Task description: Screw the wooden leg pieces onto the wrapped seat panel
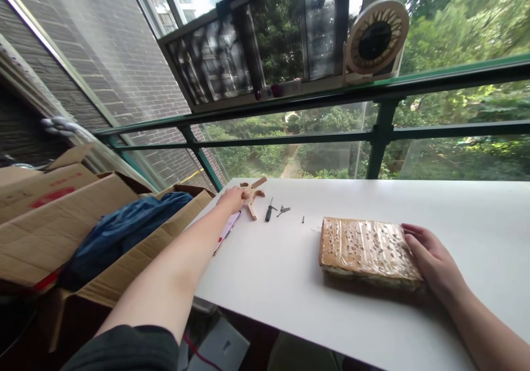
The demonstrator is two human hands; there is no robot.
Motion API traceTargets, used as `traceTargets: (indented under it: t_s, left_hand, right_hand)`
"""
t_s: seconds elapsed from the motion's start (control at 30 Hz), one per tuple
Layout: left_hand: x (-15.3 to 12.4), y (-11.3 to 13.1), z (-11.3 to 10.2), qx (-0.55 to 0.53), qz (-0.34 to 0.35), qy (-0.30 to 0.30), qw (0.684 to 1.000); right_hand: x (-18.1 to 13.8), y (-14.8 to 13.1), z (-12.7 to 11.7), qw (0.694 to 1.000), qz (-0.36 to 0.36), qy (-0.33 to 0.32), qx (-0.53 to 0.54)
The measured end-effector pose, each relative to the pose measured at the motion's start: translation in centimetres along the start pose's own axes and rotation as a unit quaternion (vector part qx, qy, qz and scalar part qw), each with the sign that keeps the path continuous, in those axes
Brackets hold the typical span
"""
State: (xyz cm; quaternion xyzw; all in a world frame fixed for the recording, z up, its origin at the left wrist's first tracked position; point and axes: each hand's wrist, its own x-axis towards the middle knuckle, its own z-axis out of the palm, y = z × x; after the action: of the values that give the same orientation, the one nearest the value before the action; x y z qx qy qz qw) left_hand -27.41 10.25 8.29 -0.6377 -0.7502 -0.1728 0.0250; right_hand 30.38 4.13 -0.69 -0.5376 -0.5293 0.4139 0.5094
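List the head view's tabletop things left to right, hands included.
Bare left hand, pale branched wooden piece, black-handled screwdriver, small dark metallic cluster, tiny dark slender piece, brown plastic-wrapped rectangular block, bare right hand.

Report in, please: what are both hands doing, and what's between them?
Left hand touching wooden piece. Right hand gripping wrapped block by its right end. Screwdriver and small metal bits lie between.

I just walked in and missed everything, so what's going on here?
A person's left hand touches a branching wooden piece near the far left corner of the white table, while the right hand is against the right end of a plastic-wrapped block. Between them lie a screwdriver, small metal parts and what looks like a screw.
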Motion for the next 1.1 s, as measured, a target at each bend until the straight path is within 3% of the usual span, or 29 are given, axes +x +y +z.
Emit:
traceTargets:
  t_s: [0.17,0.37,0.5,0.63,0.73,0.9,1.1]
  left_hand:
    - [-1.7,1.4,-1.9,0.004,0.026,0.01,1.0]
    - [-6.2,6.5,-3.7,-0.086,0.061,0.033,0.994]
    - [-9.9,9.8,-3.8,-0.156,0.069,0.023,0.985]
    - [-13.9,11.9,-2.5,-0.238,0.085,0.015,0.967]
    - [-17.2,12.2,-0.6,-0.288,0.082,0.029,0.954]
    - [-22.1,10.5,2.7,-0.429,0.041,0.053,0.901]
    - [-24.3,8.4,4.1,-0.515,-0.049,0.069,0.853]
  right_hand:
    - [-0.1,-0.2,0.1,1.0,-0.009,0.002,0.006]
    - [-0.1,-0.3,0.0,0.999,-0.031,0.004,0.024]
    - [0.0,0.1,0.0,0.999,-0.036,0.005,0.034]
    - [0.0,0.1,0.0,0.998,-0.041,0.007,0.038]
    - [-0.2,0.0,0.0,0.998,-0.052,0.014,0.035]
    - [-0.4,0.1,-0.1,0.996,-0.082,0.033,0.023]
    - [0.1,-3.0,0.6,0.982,-0.155,0.098,-0.052]
